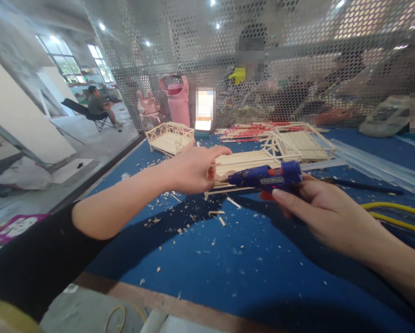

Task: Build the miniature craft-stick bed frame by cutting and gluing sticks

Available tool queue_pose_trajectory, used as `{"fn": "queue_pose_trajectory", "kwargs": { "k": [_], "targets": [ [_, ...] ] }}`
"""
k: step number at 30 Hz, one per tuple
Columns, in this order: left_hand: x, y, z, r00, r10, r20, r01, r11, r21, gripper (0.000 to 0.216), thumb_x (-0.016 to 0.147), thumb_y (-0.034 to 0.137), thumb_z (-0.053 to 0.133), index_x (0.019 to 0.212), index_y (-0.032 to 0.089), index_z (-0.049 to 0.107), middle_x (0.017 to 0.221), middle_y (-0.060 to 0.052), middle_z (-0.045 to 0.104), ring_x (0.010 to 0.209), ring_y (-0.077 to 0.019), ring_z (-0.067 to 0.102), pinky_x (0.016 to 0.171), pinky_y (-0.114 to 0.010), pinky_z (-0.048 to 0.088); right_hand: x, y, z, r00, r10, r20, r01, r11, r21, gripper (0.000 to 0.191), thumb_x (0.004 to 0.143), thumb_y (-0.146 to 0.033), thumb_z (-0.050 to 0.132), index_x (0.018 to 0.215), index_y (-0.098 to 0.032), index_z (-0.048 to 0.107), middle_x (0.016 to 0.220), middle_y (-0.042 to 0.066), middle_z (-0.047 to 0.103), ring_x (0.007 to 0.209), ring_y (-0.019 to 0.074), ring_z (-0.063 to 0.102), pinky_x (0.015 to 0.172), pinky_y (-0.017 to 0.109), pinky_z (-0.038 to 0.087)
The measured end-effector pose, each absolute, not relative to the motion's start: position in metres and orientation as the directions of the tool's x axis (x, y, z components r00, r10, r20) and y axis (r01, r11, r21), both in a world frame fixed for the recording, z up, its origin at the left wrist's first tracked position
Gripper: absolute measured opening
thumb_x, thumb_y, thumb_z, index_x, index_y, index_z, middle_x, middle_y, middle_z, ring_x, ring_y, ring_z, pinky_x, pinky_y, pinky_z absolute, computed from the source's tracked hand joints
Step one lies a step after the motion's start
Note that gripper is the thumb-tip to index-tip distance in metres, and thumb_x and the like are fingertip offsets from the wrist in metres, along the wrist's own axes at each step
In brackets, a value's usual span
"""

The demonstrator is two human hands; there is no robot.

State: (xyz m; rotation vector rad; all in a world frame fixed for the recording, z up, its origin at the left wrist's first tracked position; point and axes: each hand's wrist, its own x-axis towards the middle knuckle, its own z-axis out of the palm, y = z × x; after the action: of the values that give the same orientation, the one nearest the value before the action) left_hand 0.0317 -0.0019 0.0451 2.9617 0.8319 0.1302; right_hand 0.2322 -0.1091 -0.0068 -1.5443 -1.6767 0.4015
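In my right hand (318, 203) is a blue hot glue gun (270, 178) with an orange trigger and a small red light. Its nozzle points left, at a model built of thin wooden sticks (242, 159). My left hand (195, 169) is curled over the left end of that model, gripping it, with the index finger reaching along its top. The palm hides what lies under it. The nozzle tip is close to the left fingertips; whether it touches the wood I cannot tell.
Behind my left hand stands a small railed stick model (171, 138). A pink bottle (178, 101), a lit phone (204, 108) and red-tipped sticks (256, 132) line the mesh screen. Clear glue sticks (377, 164) and a yellow cable (398, 210) lie right. Wood scraps litter the blue table (207, 259).
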Motion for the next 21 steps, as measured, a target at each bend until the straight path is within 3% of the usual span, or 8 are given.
{"fn": "queue_pose_trajectory", "kwargs": {
  "k": [21],
  "targets": [
    [0.0300, -0.0006, 0.0423, 0.864, 0.496, 0.085, 0.491, -0.868, 0.078, 0.055, 0.070, 0.017, 0.051, 0.124, 0.016, 0.040, 0.076, -0.003, 0.067, 0.076, -0.0180, 0.059, 0.076, -0.032, 0.037, 0.2305, -0.1099, -0.0126, 0.072, 0.914, 0.400, 0.755, 0.212, -0.621, 0.042, 0.074, -0.055, 0.043, 0.049, -0.022, 0.045, 0.055, 0.003, 0.052, 0.050, 0.0166, 0.047, 0.049, 0.032, 0.038]
  ]
}}
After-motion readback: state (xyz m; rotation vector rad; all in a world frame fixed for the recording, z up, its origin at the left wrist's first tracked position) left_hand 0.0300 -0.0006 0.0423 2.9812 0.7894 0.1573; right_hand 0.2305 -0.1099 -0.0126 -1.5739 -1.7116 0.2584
